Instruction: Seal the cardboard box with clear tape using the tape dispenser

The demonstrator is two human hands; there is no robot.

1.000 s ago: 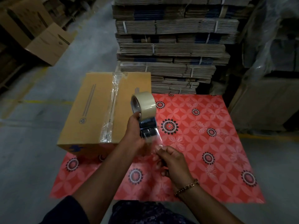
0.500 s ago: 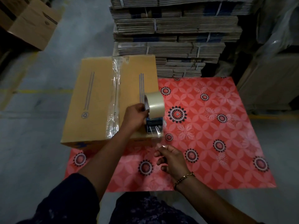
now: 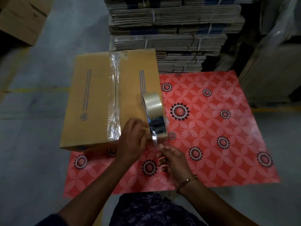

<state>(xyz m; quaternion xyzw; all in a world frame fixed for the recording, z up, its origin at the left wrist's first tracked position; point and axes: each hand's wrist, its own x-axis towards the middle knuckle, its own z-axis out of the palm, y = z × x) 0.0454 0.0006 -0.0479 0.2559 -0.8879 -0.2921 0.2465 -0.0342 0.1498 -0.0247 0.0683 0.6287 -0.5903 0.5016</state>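
Note:
A closed brown cardboard box (image 3: pixel 94 101) lies on a red patterned mat, with wrinkled clear tape (image 3: pixel 114 98) running along its centre seam. The tape dispenser (image 3: pixel 154 111), loaded with a clear tape roll, rests on the box's near right corner. My left hand (image 3: pixel 132 137) grips the dispenser's handle, which is hidden under the fingers. Just below the corner, my right hand (image 3: pixel 172 159) pinches the loose end of a tape strip (image 3: pixel 154 139) pulled from the dispenser.
The red floral mat (image 3: pixel 211 128) covers the grey concrete floor. Bundled stacks of flattened cartons (image 3: pixel 171 30) stand right behind the box. Another open carton (image 3: pixel 21 18) sits at the far left, and wrapped pallets (image 3: pixel 273 62) stand on the right.
The dispenser has come down from mid-air onto the box's near right corner. My right hand has moved up and taken hold of the tape end.

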